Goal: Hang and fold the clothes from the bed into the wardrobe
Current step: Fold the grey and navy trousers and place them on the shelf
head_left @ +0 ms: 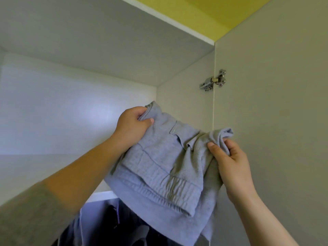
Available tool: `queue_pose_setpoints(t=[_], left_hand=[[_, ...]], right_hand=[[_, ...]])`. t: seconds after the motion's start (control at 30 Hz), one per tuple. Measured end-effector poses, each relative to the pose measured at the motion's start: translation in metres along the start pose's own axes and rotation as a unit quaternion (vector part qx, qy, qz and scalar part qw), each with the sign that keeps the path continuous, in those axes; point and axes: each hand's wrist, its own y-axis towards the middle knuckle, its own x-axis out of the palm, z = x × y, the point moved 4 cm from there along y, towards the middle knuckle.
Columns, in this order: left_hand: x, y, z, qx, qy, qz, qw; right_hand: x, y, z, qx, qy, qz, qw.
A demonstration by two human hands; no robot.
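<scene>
A folded grey sweat garment with an elastic waistband is held up in front of the wardrobe's upper shelf compartment. My left hand grips its far left corner, thumb on top. My right hand pinches the bunched right corner. The lower folds hang down over the shelf's front edge. The bed is out of view.
The open wardrobe door stands at the right on a metal hinge. Dark clothes hang under the shelf. The wardrobe's top panel lies overhead, with a yellow ceiling above it.
</scene>
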Motion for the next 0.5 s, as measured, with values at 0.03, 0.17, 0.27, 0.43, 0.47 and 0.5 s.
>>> queue_pose_setpoints(t=[0.03,0.17,0.27,0.43,0.47,0.5], left_hand=[[0.001,0.015,-0.001,0.018,0.009,0.007,1.0],[0.01,0.063,-0.019,0.058,0.054,0.023,0.997],[0.034,0.068,-0.063,-0.008,0.193,-0.085,0.977],[0.069,0.018,-0.114,-0.056,0.308,-0.283,0.907],[0.072,0.008,-0.114,-0.023,0.289,-0.295,0.91],[0.075,0.0,-0.113,0.006,0.269,-0.307,0.913]], right_hand=[[0.003,0.007,0.0,-0.007,0.001,0.005,1.0],[0.018,0.035,0.012,-0.01,0.001,0.023,1.0],[0.034,0.045,0.046,0.058,-0.129,-0.003,0.99],[0.047,0.021,0.094,0.096,-0.403,-0.11,0.903],[0.048,0.015,0.093,0.057,-0.426,-0.121,0.895],[0.051,0.011,0.09,0.019,-0.431,-0.14,0.891]])
